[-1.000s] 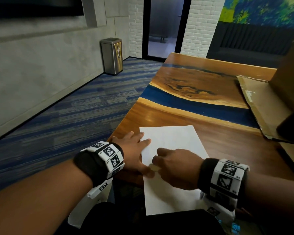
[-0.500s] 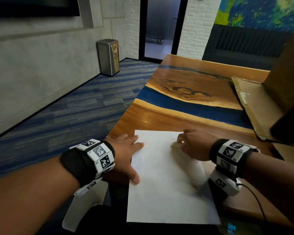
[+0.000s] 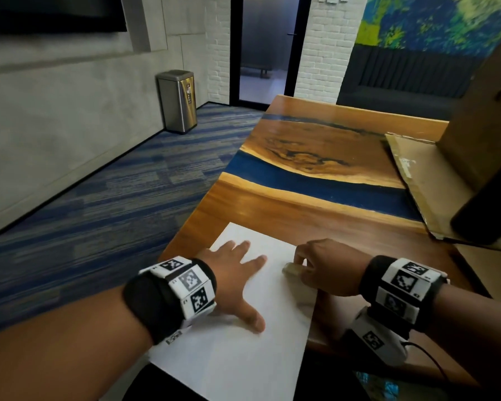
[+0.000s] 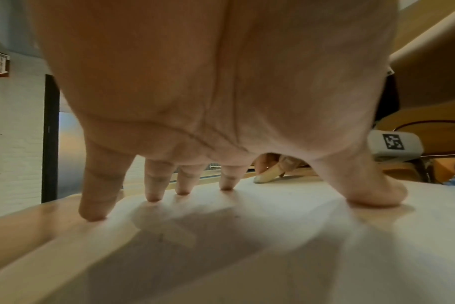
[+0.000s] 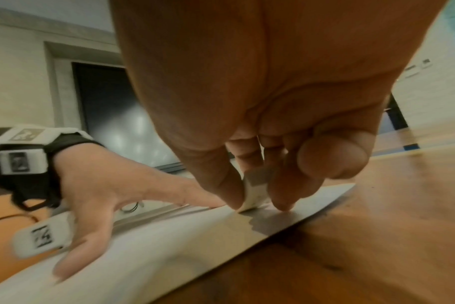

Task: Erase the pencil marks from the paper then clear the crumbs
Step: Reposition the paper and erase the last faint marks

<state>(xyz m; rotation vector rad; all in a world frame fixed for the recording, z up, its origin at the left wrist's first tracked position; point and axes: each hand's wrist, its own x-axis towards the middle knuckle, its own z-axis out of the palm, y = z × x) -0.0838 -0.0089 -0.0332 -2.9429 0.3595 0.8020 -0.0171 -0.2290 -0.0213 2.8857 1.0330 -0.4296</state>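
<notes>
A white sheet of paper [image 3: 243, 351] lies at the near edge of the wooden table [image 3: 301, 206], its near end overhanging. My left hand [image 3: 237, 282] lies flat on the sheet with fingers spread, pressing it down; in the left wrist view the fingertips [image 4: 153, 198] and thumb touch the paper [image 4: 273, 257]. My right hand [image 3: 321, 264] pinches a small white eraser [image 3: 291, 269] near the sheet's far right edge. In the right wrist view the eraser [image 5: 255, 193] sits between thumb and fingers, its tip on the paper [image 5: 148, 261]. No pencil marks or crumbs are discernible.
Flattened cardboard [image 3: 425, 180] and a brown box [image 3: 483, 111] sit at the table's right, with a dark object [image 3: 486, 209] in front. A metal bin [image 3: 177, 101] stands on the carpet by the left wall. A cable [image 3: 434, 363] trails from my right wrist.
My right hand carried the eraser from the sheet's near left, beside the left thumb, up to the far right edge. My left hand has slid further onto the sheet.
</notes>
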